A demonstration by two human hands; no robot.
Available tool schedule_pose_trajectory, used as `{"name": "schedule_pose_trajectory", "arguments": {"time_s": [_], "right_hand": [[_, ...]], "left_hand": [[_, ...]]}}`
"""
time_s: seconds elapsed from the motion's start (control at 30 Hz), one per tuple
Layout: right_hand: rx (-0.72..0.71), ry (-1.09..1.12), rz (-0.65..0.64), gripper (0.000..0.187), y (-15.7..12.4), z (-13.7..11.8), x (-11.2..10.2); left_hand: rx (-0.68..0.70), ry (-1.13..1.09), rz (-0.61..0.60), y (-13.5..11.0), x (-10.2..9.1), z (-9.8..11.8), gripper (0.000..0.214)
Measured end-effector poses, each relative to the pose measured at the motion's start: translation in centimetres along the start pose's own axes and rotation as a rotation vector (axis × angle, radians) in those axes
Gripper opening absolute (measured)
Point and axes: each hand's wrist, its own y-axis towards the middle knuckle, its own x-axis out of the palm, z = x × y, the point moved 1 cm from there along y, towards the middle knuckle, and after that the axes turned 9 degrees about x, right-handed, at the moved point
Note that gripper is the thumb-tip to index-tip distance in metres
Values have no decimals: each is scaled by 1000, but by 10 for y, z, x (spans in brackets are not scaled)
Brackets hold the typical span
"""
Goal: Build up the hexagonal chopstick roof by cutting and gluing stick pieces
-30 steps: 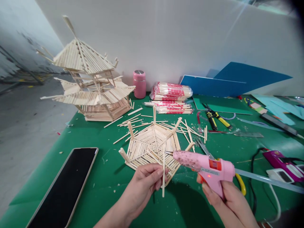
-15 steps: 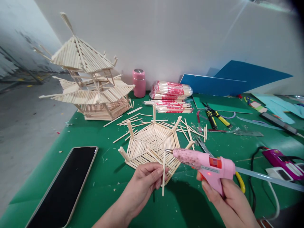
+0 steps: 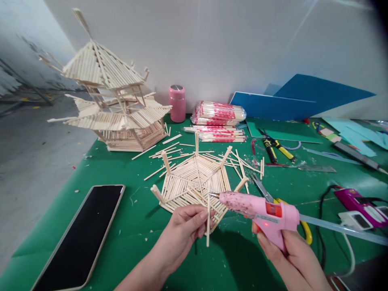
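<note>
My left hand [image 3: 188, 226] pinches a thin wooden stick [image 3: 208, 234] near its middle, holding it roughly upright over the near edge of a web-patterned stick base [image 3: 178, 188]. Short posts rise from the corners of that base. My right hand [image 3: 291, 254] is wrapped round the handle of a pink hot glue gun [image 3: 251, 204], whose small red light is lit. The gun's metal nozzle [image 3: 214, 195] points left and meets or nearly meets the upper part of the stick. A clear glue stick [image 3: 342, 230] juts out of the gun's back.
A stick-built pagoda [image 3: 121, 109] stands at the back left, beside a pink flask [image 3: 177, 103] and bagged sticks [image 3: 218, 117]. A phone [image 3: 81, 234] lies at the left. Scissors [image 3: 262, 189], pliers [image 3: 274, 147] and a purple device [image 3: 359, 206] are at the right.
The view has shifted very slightly. The glue gun's nozzle sits a touch lower along the stick; both hands keep their holds.
</note>
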Motion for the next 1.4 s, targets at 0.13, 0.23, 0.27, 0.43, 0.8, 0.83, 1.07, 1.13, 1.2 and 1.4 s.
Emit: {"name": "schedule_pose_trajectory", "arguments": {"time_s": [0.13, 0.23, 0.27, 0.43, 0.8, 0.83, 1.07, 1.13, 1.2, 1.4], "right_hand": [[-10, -19, -3, 20, 1, 0, -1], [-15, -44, 15, 22, 3, 0, -1], [-18, -49, 24, 22, 3, 1, -1], [-11, -26, 18, 22, 2, 3, 0], [-18, -14, 47, 18, -3, -3, -1], [-17, -15, 42, 18, -4, -2, -1], [-40, -28, 8, 17, -4, -1, -2], [-46, -34, 3, 17, -3, -1, -2], [-37, -21, 5, 16, -2, -1, -1], [-26, -6, 15, 16, -3, -1, 0]], "left_hand": [[6, 3, 3, -1, 0, 0, 9], [-3, 12, 4, -1, 0, -1, 8], [-6, 11, 5, -1, 0, -1, 8], [0, 8, 11, -1, 0, 0, 9], [14, 51, 6, 0, -4, -2, 13], [14, 55, 6, 0, -4, -2, 13], [8, 62, 5, 0, -4, -2, 13], [11, 62, -5, -1, -4, -2, 13], [12, 58, -20, -1, -3, -3, 13], [10, 55, -17, 0, -3, -3, 13]]}}
